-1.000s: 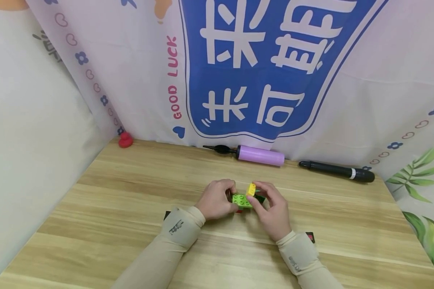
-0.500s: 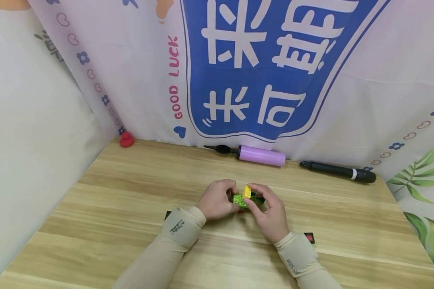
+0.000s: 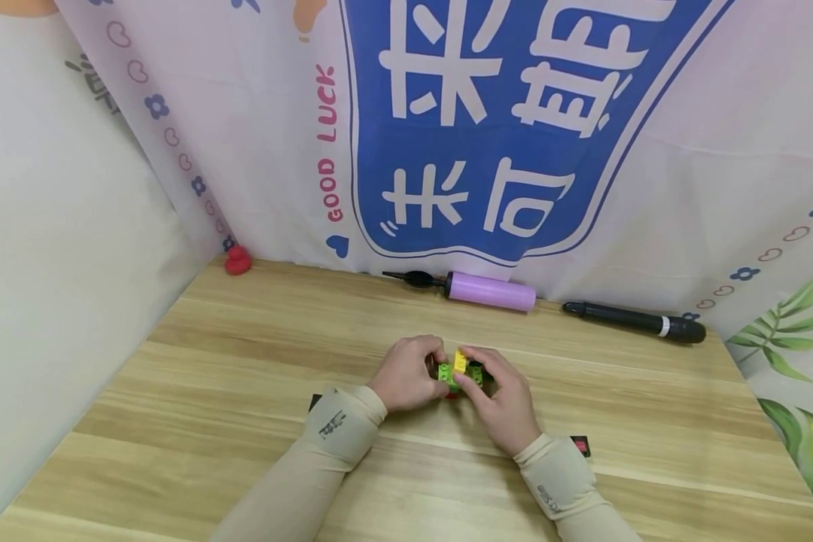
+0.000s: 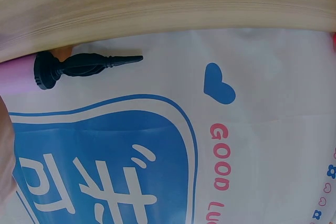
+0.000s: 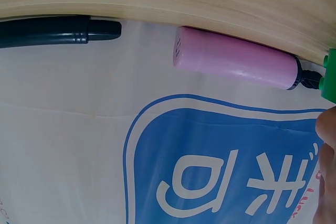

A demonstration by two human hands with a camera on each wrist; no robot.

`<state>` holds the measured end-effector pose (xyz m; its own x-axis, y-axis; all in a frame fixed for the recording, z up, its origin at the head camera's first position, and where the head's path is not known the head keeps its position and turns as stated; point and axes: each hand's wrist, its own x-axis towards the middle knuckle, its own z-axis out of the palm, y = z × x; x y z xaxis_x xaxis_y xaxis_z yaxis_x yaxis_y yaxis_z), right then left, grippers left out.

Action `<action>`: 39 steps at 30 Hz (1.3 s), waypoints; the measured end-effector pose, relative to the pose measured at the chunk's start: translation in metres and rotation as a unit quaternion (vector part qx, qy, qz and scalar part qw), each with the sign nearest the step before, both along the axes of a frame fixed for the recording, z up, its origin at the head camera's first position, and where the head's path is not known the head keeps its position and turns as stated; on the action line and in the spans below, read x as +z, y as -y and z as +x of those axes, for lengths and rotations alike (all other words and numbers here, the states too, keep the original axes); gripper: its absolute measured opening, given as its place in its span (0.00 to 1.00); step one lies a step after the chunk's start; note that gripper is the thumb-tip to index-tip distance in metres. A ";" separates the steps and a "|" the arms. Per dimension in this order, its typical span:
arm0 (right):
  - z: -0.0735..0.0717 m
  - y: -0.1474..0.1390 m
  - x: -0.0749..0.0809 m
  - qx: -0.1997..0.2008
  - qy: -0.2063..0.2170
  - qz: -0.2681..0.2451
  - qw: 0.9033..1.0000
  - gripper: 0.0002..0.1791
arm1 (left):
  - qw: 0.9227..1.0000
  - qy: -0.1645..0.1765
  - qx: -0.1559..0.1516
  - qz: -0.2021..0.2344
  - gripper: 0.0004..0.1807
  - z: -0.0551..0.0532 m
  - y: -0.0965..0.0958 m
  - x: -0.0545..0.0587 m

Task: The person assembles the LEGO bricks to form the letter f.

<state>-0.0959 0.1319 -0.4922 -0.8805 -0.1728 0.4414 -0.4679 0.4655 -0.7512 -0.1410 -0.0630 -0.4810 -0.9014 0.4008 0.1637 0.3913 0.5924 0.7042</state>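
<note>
In the head view my left hand [image 3: 406,376] grips the left end of a light green toy building brick [image 3: 444,374] with studs on top. My right hand [image 3: 508,399] pinches a small yellow building brick [image 3: 460,362] between thumb and fingers, close over the green brick's studs. A bit of red [image 3: 451,395] shows beneath the green brick. A darker green brick [image 5: 329,77] reaches into the right wrist view at its right edge, beside the fingers. Most of the stack is hidden by both hands. Only a sliver of the left hand [image 4: 5,153] appears in the left wrist view.
Along the table's [image 3: 244,376] back edge lie a purple hand pump [image 3: 491,291] with a black nozzle and a black microphone-like stick [image 3: 633,319]. A red rounded object [image 3: 238,260] sits at the back left corner. A small black-and-red piece [image 3: 580,446] lies beside the right wrist.
The yellow brick in my right hand has shifted left and slightly down over the green brick, which shows again to its right. My left hand has stayed nearly still.
</note>
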 end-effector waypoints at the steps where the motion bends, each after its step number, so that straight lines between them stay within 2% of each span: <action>1: 0.000 0.000 0.000 0.001 0.001 0.001 1.000 0.24 | 1.000 0.000 0.000 0.001 0.16 0.000 0.000 0.000; 19: -0.003 0.000 -0.002 0.019 -0.015 0.016 1.000 0.23 | 1.000 -0.013 0.000 0.005 0.16 -0.001 0.000 0.001; 26: -0.003 0.000 -0.001 0.019 -0.001 0.016 1.000 0.23 | 1.000 -0.007 -0.001 0.006 0.16 -0.001 0.000 0.001; 33: -0.004 -0.003 -0.001 0.017 0.027 -0.008 0.999 0.23 | 1.000 -0.002 0.000 0.001 0.16 -0.001 0.000 0.001; 39: -0.004 -0.004 -0.001 0.020 0.030 -0.003 0.999 0.23 | 1.000 -0.005 0.000 0.001 0.16 0.000 -0.001 0.000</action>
<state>-0.1001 0.1357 -0.4932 -0.8975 -0.2068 0.3895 -0.4408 0.4430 -0.7807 -0.1414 -0.0625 -0.4809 -0.8994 0.4012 0.1738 0.3989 0.5904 0.7016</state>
